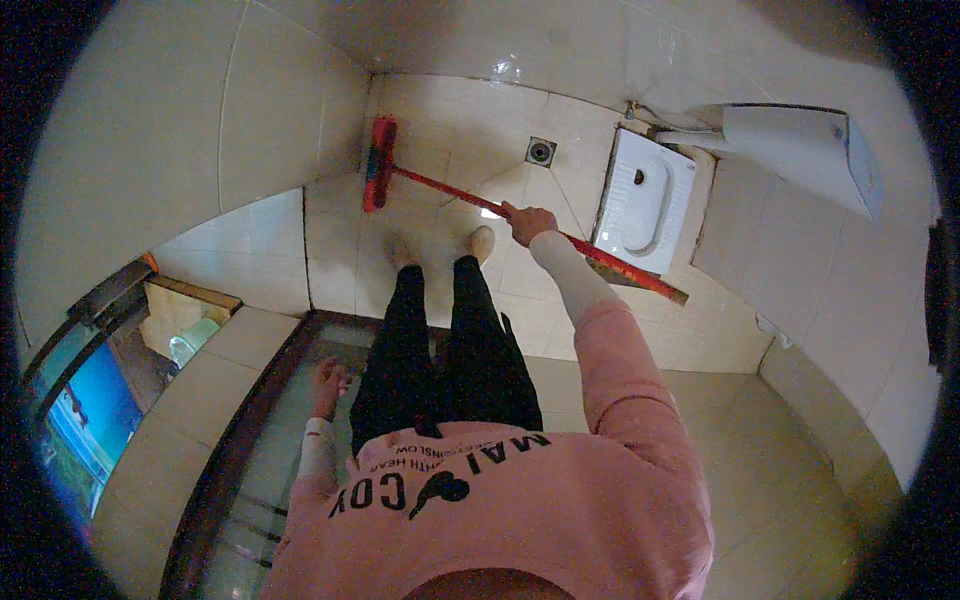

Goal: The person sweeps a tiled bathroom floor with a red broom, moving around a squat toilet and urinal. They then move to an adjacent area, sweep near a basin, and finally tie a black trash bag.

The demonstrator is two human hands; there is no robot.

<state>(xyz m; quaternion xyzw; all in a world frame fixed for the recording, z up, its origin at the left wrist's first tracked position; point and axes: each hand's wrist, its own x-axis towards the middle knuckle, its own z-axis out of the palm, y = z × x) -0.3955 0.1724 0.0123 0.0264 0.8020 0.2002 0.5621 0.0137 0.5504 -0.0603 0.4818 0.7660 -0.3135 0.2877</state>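
Observation:
My right hand (531,223) grips the red handle (457,193) of a long-handled floor brush partway along its length. The brush's wide red head (381,163) rests on the tiled floor (465,112), near the left wall. From there the handle slants across to the right, its far end near the front of a white squat toilet (645,199). My left hand (328,384) hangs beside my left thigh with its fingers loosely bent, and no object shows in it.
A square metal floor drain (540,152) lies left of the toilet. A white cistern (787,150) hangs on the wall, with a pipe and hose. Dark framing (247,420) runs along my left side. A pale green plastic container (193,341) stands by the window opening.

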